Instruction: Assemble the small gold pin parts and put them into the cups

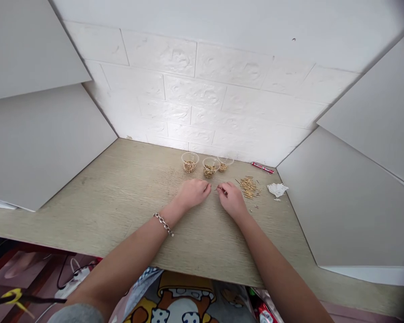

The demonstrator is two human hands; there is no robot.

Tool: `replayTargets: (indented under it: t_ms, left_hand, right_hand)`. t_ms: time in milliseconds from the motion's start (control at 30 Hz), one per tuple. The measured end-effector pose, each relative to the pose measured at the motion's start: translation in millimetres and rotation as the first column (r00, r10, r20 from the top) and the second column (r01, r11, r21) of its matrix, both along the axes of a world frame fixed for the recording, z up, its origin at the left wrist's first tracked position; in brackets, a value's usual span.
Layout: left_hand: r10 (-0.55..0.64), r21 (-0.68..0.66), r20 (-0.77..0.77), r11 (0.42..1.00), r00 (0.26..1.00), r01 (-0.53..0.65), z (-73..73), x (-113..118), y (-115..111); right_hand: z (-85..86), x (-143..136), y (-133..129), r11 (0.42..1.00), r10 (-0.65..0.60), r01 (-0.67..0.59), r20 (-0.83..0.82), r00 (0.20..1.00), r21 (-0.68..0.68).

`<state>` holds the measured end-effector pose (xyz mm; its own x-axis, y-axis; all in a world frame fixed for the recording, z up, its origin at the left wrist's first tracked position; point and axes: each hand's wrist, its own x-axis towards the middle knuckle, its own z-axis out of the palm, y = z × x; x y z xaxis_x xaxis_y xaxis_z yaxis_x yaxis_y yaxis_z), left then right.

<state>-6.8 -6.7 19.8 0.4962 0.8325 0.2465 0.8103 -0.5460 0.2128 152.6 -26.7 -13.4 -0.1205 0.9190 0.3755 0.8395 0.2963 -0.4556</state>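
My left hand (pixel 194 193) is closed over the tabletop, thumb and fingertips pressed together; what they pinch, if anything, is hidden. Facing it a short gap away, my right hand (pixel 232 197) is curled with its fingertips pinched on a small thin piece, too tiny to name for sure. Just beyond the hands stand three clear plastic cups: a left cup (pixel 190 163), a middle cup (pixel 210 168) and a right cup (pixel 226 161), each holding small gold-coloured parts. Beside my right hand lies a loose pile of thin gold-coloured pins (pixel 248 187).
A crumpled white tissue (pixel 277 189) and a red slim packet (pixel 262 168) lie at the right of the wooden table (pixel 121 188). A white brick-patterned wall (pixel 195 98) closes the back. Grey panels (pixel 47 143) stand at both sides. Tiny bits are scattered left of the cups.
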Motion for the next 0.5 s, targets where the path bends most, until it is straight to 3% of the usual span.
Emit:
replayTargets:
  t_ms: [133,333,500]
  left_hand:
    - [0.036,-0.035,0.029,0.999,0.999,-0.035,-3.4,-1.5,5.1]
    - [0.020,-0.054,0.036,0.998,0.999,-0.019,-6.2,0.4,6.2]
    - [0.029,-0.071,0.024,0.997,0.999,-0.027,-5.0,1.0,6.0]
  right_hand:
    - [1.7,3.6,2.2,0.999,0.021,-0.020,-0.016,1.000,0.041]
    - [4.9,-3.5,-0.3,0.996,0.080,-0.085,0.179,0.981,0.021]
    - [5.5,-5.3,0.3,0.997,0.074,-0.080,0.228,0.971,0.016]
